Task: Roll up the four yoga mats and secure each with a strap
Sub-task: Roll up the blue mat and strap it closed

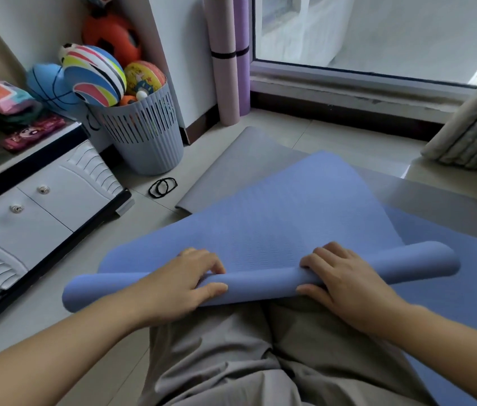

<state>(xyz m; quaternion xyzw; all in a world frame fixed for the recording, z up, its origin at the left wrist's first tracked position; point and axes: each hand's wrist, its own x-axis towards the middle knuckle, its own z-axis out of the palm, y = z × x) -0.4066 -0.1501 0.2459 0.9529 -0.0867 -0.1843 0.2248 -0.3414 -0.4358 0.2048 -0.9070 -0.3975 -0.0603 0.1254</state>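
Gripping the rolled end of the blue mat (pixel 260 230) across the lap. Left hand (pixel 190 281) wrapped over the tube, fingertips tucked behind and thumb along the near face; right hand (pixel 345 284) clasped round it the same way further along. Only a few turns in, judging by the slim tube, with most of the sheet lying flat ahead, draped over the grey mat (pixel 240 168). Best done by pressing down and forward with both palms together, then tugging back a touch after each turn to tighten the core. Worth watching the two ends as well: tube sitting slightly askew in this view, right end further ahead than the left, so better squared up early to avoid coning. Probably easier with the roll off the knees and down on the floor. Spongy, grippy foam by the look of it — likely to spring open if let go, so one hand on the roll when reaching for a strap. Black straps (pixel 162 186) lying on the tiles to the left, just beside the grey mat's edge. Pink rolled mat (pixel 222 71) and purple rolled mat (pixel 242 68) propped upright in the corner by the window (pixel 378 33), a black band across each — two done, two to go by that count. Basket of balls (pixel 146 142) and white cabinet (pixel 44 206) off to the left, curtain (pixel 471 133) on the right, none across the rolling path. More blue sheet low on the right under the tube; same mat or another, impossible to tell.
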